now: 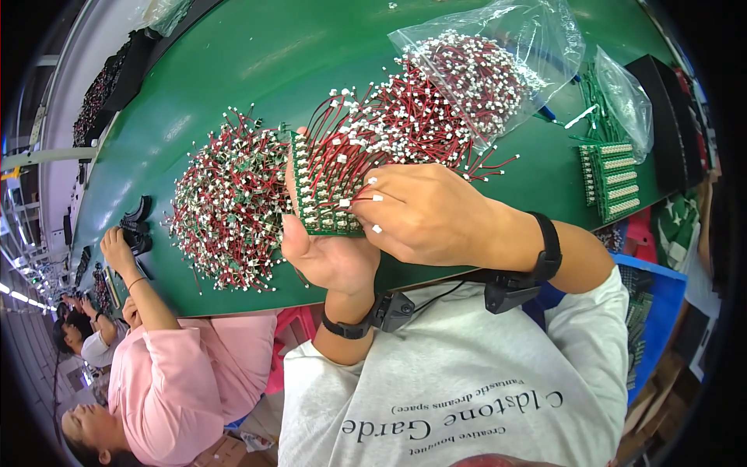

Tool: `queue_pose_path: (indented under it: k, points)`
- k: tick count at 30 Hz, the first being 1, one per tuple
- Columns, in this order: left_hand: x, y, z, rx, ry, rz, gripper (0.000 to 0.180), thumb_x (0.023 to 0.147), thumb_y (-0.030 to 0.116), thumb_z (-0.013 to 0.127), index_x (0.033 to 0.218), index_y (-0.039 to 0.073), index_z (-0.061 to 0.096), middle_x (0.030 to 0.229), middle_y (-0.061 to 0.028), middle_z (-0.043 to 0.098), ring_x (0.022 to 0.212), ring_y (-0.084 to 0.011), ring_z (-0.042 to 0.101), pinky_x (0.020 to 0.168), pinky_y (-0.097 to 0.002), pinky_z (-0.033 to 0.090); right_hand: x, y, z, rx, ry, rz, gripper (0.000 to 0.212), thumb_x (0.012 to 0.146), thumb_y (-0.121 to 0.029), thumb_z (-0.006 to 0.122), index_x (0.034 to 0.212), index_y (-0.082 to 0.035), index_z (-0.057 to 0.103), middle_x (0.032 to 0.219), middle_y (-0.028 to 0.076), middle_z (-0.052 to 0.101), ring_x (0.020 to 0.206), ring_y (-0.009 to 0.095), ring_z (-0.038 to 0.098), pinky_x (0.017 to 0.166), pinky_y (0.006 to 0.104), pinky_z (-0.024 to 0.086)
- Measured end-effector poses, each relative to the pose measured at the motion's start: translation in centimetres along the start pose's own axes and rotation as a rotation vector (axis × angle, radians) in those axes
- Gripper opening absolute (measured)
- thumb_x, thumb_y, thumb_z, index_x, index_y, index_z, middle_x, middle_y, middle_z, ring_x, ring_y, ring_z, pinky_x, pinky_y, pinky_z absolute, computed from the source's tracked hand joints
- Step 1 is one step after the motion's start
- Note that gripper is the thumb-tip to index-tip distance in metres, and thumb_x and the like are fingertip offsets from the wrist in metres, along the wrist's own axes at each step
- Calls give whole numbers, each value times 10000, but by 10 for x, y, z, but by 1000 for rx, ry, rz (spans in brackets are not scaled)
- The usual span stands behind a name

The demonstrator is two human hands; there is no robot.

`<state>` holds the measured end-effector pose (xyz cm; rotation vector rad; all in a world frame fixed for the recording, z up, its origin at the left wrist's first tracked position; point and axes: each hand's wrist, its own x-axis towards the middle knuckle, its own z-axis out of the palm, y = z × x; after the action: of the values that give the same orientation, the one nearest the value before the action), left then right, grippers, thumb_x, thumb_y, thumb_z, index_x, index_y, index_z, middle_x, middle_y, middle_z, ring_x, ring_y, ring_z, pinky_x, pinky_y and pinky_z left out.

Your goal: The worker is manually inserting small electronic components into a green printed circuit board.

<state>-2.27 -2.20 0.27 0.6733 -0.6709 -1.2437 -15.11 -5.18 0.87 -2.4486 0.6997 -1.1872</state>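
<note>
A green circuit-board panel (334, 226) is held up by my left hand (331, 261), thumb in front at its lower edge and fingers mostly hidden behind. Rows of small white connectors line the panel, and many red wires rise from it. Close against its right side, my right hand (432, 208) is closed with the fingertips pinching a red wire lead (366, 199). White plugs poke out around those fingers. Exactly how many leads are pinched cannot be made out.
Left of the panel lies a heap of small wired boards (229, 202). Behind, a pile of red leads (436, 101) lies partly under a clear plastic bag (537, 47). Stacked board panels (611, 183) sit at right, above a blue bin (661, 311). A co-worker's hand (117, 251) works at far left.
</note>
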Motion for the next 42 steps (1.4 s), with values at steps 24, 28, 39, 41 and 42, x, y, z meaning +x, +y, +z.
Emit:
queue_pose_path:
  k: [24,28,39,41,42]
  points:
    - [12,3,-17,-224,214,224,638,927,491,406,1285,-21,534,1222,-198,606,1091,-355,598,965,-517,457,4,41,-37,-153,-194,46,201,704,-100,747,869,-72,636,835,63,554,811,277,564,690,384,466]
    - [11,4,-16,-220,249,223,614,928,479,416,1255,-21,557,1199,-187,620,1083,-340,604,961,-501,460,1,37,-27,-265,-337,151,196,705,-102,744,856,-68,626,919,63,547,914,261,549,781,392,447]
    - [11,3,-11,-187,261,233,605,934,472,403,1249,-19,561,1182,-188,630,1058,-330,617,952,-492,468,2,46,-26,-253,-267,51,130,725,-104,704,785,-53,601,865,71,538,881,254,528,771,377,439]
    - [10,2,-11,-212,253,209,602,936,469,397,1247,-20,562,1180,-188,632,1054,-329,619,953,-488,469,1,47,-26,-276,-271,54,116,729,-101,696,775,-53,600,855,68,535,874,249,524,770,373,438]
    - [10,2,-12,-213,251,207,602,936,469,397,1247,-20,562,1180,-188,632,1054,-329,619,953,-488,469,-1,50,-24,-296,-291,41,112,727,-97,695,770,-55,601,841,65,529,870,243,522,764,369,438]
